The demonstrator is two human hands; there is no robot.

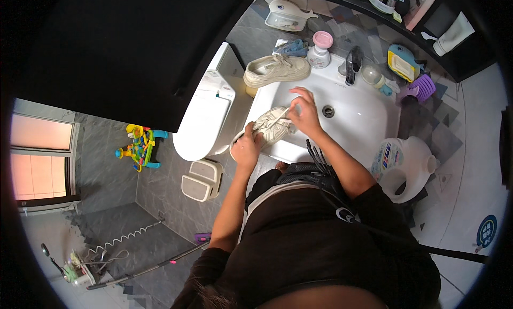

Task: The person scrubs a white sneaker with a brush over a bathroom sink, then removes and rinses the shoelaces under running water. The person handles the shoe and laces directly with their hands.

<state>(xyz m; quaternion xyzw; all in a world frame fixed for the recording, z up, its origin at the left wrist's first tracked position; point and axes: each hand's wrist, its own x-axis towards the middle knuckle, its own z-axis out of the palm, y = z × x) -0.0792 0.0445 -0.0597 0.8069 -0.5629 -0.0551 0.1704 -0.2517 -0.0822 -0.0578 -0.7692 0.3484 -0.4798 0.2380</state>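
Note:
A cream-coloured lace-up shoe [271, 128] is held over the front left edge of the white sink [355, 103]. My left hand [247, 147] is closed around one end of the shoe, its thumb up by the laces. At the other side of the shoe, my right hand [304, 114] pinches a pale shoelace [283, 115] between thumb and fingers and pulls it away from the shoe. A second cream shoe [277, 69] rests on the back left corner of the sink, with a blue cloth [292, 48] behind it.
A pink-topped pump bottle [320, 51] and a black faucet [351, 65] stand at the sink's back. On the right are a purple brush [422, 88] and a large white jug [404, 167]. A white toilet [206, 116] and a step stool [202, 180] are at left.

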